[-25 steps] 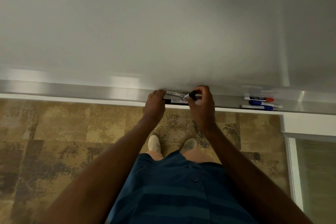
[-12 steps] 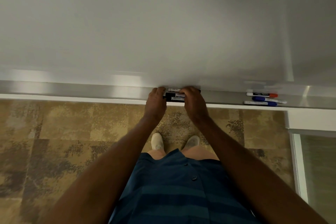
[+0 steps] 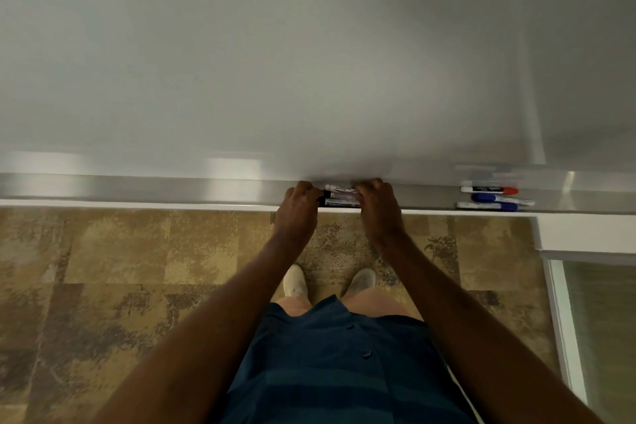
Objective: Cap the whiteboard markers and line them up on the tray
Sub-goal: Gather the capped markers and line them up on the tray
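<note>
arms: both stretched straight out | left hand (image 3: pixel 298 208): fingers curled, knuckles up | right hand (image 3: pixel 378 206): same deal

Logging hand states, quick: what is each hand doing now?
Left hand: closed on the black markers.
Right hand: closed on the same markers' other end.

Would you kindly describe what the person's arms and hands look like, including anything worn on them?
Both arms are bare as far as they show: no sleeves, watch or bracelets. The left hand and right hand wear no gloves; rings cannot be made out. Below is a dark blue striped buttoned shirt.
</note>
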Available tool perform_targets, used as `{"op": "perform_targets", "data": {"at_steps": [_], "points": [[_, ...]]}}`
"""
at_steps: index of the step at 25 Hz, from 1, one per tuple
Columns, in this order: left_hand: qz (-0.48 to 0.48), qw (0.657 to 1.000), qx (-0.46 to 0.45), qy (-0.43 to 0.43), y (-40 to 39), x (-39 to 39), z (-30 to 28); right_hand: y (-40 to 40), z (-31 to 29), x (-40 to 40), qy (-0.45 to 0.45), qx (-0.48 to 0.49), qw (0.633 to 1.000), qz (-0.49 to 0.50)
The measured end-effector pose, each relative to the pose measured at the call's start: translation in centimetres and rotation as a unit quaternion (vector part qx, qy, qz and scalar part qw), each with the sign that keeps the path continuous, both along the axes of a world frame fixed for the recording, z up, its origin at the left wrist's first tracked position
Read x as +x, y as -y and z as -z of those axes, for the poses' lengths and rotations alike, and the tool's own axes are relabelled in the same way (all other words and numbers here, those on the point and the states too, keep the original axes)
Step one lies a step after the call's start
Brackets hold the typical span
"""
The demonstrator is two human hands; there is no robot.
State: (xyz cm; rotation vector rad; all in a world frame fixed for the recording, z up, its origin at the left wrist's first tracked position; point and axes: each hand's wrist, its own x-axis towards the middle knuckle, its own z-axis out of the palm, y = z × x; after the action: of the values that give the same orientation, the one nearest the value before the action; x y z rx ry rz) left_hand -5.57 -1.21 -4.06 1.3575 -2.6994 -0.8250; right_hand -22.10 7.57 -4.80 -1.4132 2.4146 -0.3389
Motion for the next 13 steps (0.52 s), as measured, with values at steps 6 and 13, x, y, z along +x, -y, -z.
{"op": "perform_targets", "data": {"at_steps": [6, 13], "points": [[-0.004, 1.000, 0.010, -0.017, 0.3, 0.4, 0.3, -1.2, -1.9, 0.6, 0.123, -0.185, 0.975, 0.015], [-0.019, 0.999, 0.032, -0.033, 0.5, 0.5, 0.4, -0.8, -2.2, 0.4, 0.390, -0.192, 0.868, 0.240]]}}
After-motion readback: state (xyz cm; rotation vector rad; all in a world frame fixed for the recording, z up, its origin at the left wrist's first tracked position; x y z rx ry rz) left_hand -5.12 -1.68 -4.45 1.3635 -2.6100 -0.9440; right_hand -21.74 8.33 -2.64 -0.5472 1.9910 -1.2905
